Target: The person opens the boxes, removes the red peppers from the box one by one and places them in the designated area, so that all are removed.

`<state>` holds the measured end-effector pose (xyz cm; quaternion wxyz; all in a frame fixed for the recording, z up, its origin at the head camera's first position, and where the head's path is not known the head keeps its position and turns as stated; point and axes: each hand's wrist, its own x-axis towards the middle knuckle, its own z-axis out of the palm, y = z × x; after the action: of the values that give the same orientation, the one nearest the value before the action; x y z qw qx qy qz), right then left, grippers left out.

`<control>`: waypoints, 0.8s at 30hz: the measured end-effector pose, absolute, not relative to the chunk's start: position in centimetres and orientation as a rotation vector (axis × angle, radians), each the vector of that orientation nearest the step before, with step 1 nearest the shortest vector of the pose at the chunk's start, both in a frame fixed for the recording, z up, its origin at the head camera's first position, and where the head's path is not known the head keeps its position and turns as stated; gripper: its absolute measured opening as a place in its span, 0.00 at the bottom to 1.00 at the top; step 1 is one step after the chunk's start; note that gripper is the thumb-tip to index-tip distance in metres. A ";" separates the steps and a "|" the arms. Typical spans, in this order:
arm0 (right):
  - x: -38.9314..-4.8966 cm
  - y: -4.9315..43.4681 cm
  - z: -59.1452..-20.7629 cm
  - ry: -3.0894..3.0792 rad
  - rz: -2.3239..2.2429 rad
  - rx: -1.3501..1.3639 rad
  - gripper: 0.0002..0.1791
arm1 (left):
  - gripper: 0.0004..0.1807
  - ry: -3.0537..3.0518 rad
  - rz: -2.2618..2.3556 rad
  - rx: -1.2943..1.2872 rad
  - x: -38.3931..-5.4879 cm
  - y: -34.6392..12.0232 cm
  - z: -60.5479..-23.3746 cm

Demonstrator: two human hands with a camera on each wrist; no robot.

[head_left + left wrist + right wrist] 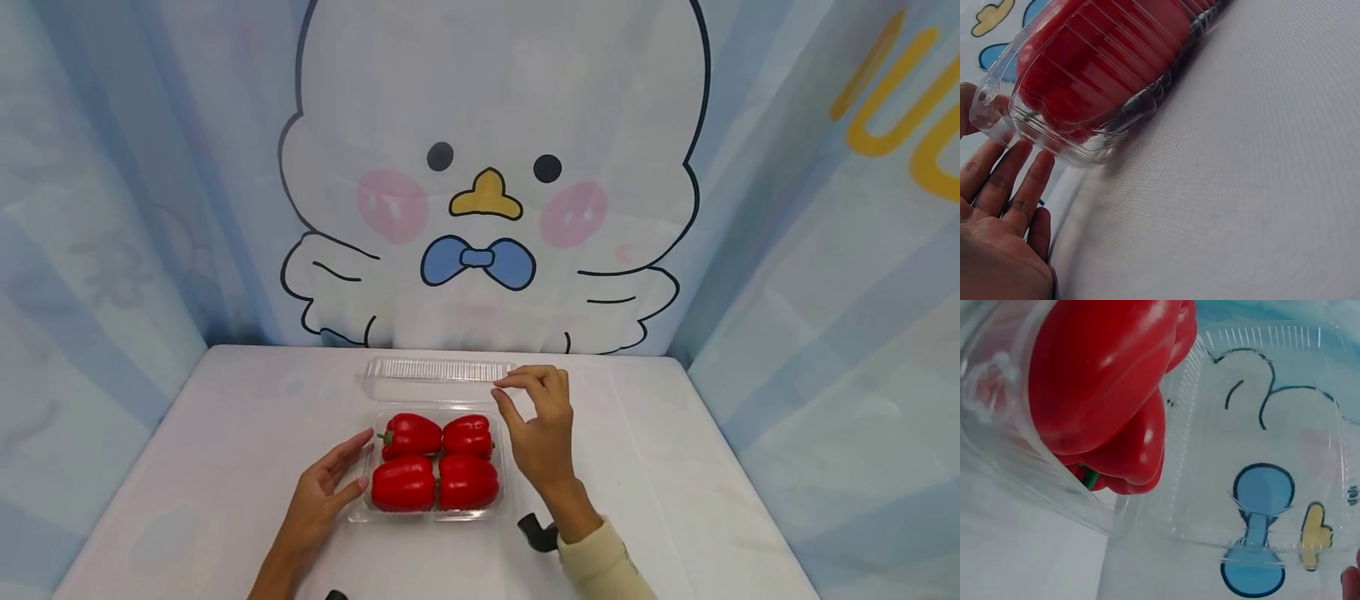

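A clear plastic clamshell container [431,515] stands on the table with red bell peppers [403,483] packed in two rows. Its hinged lid [438,369] is raised at the far side, tilted back. My left hand [318,492] touches the container's left rim, fingers fairly straight; the left wrist view shows the fingertips [1038,165] against the clear side wall. At the lid's right edge, my right hand [540,425] pinches the plastic between thumb and forefinger. In the right wrist view, only a fingertip [1350,584] shows by the lid's corner, beside the peppers [1104,369].
A white cloth covers the table [637,475]. Behind it hangs a curtain [487,100] printed with a white cartoon bird. A black curved piece [537,533] sits by the right wrist, and another black bit [336,595] shows at the lower frame edge.
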<state>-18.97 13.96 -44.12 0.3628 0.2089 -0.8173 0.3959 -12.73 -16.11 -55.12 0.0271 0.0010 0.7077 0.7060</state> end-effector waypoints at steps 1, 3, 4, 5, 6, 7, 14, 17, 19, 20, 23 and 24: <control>-19.2 14.1 -44.1 -2.103 1.033 0.532 0.07 | 0.37 2.180 2.182 0.000 -12.7 -16.1 -55.1; -19.6 14.3 -44.1 -2.101 1.062 0.520 0.07 | 0.37 2.172 2.184 0.004 -12.7 -16.2 -55.1; -19.8 14.3 -44.1 -2.099 1.077 0.515 0.06 | 0.37 2.173 2.187 0.010 -12.7 -16.2 -55.2; -20.0 14.4 -44.2 -2.098 1.092 0.510 0.06 | 0.37 2.173 2.190 0.016 -12.7 -16.2 -55.2; -20.2 14.5 -44.2 -2.097 1.107 0.504 0.06 | 0.37 2.174 2.192 0.023 -12.7 -16.2 -55.2; -20.4 14.6 -44.3 -2.096 1.119 0.499 0.06 | 0.37 2.171 2.194 0.027 -12.7 -16.2 -55.2; -22.0 15.0 -45.2 -2.090 1.174 0.462 0.07 | 0.37 2.174 2.197 0.016 -12.6 -16.1 -55.1; -22.4 15.1 -45.4 -2.103 1.192 0.446 0.07 | 0.37 2.174 2.199 0.011 -12.6 -16.1 -55.1; -22.7 15.0 -45.6 -2.113 1.202 0.440 0.07 | 0.37 2.175 2.198 0.013 -12.6 -16.1 -55.1; -22.9 15.0 -45.7 -2.117 1.213 0.438 0.08 | 0.37 2.172 2.198 0.014 -12.6 -16.1 -55.1; -23.3 14.9 -46.0 -2.134 1.232 0.435 0.08 | 0.37 2.175 2.192 0.013 -12.7 -16.2 -55.2; -23.5 14.9 -46.1 -2.141 1.238 0.432 0.08 | 0.37 2.170 2.191 0.014 -12.8 -16.2 -55.2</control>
<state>-23.51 14.93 -46.13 0.3103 0.1637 -0.8107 0.4688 -12.80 -16.21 -55.22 0.0287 0.0045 0.7034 0.7102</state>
